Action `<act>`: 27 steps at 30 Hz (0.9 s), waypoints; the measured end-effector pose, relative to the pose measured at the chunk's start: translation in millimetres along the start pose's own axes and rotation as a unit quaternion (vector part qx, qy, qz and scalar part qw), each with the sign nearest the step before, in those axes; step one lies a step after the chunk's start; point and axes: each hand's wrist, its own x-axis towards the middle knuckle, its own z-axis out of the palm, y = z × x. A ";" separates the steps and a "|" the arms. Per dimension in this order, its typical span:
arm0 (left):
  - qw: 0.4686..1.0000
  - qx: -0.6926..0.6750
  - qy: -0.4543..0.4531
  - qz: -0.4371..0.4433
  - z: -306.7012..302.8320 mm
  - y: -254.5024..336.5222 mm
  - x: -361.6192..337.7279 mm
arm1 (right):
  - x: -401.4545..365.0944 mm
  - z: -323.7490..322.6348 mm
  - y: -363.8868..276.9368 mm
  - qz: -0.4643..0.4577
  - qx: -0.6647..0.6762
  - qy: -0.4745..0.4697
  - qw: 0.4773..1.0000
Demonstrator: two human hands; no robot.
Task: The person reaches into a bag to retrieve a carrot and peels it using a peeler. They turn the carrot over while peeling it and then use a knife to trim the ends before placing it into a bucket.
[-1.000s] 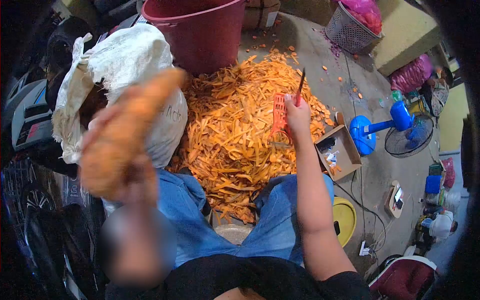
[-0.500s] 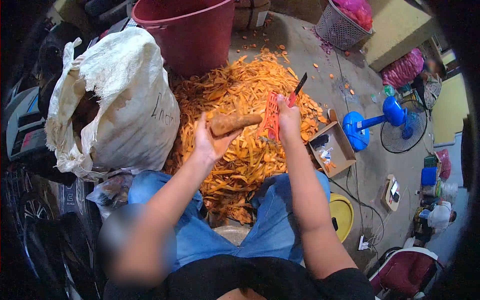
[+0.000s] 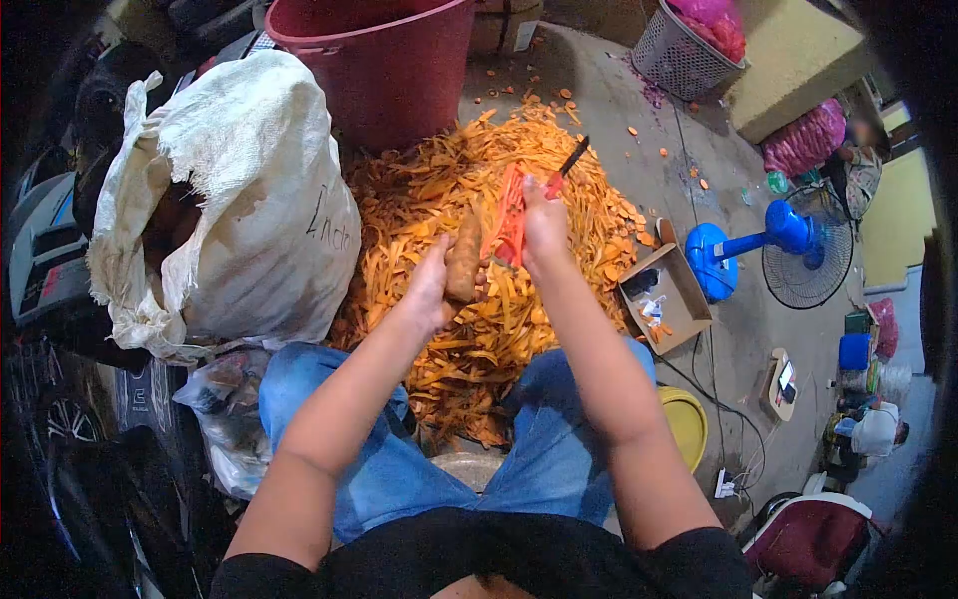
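Swung lengthwise, rough root [image 3: 464, 265] clamped in my left hand [image 3: 431, 288].
My right hand [image 3: 545, 228] grips a slotted red peeler [image 3: 508, 215] and dark-bladed knife [image 3: 573, 157] above ribbony orange peelings [image 3: 399, 250].

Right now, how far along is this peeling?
Plenty looks done, judging by the broad heap of orange peelings. Your left hand holds a tapered brown root, seemingly unpeeled, beside the red plastic peeler in your right hand. Left: at least this root; the open white woven sack is too dark inside to judge.
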 end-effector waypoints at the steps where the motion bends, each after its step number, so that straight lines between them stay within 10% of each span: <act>1: 0.999 0.039 0.037 0.005 -1.4 -1.3 -0.1 | 0.1 0.5 5.9 0.002 -0.001 0.000 1.000; 4: 0.991 -0.014 -0.085 -0.098 -19.1 -0.3 11.6 | -7.4 0.7 11.1 -0.014 -0.124 -0.021 0.992; 17: 0.996 -0.007 -0.060 -0.061 -4.2 -6.2 3.2 | -32.5 5.9 6.4 -0.132 -0.264 0.002 0.955; 23: 0.969 0.187 -0.090 -0.133 12.0 -7.0 -28.3 | 39.0 -49.7 -11.3 -0.252 -0.352 0.268 0.861; 27: 0.985 0.130 -0.054 -0.094 18.6 2.6 -27.4 | 11.3 -30.7 -40.7 -0.136 -0.280 0.270 0.911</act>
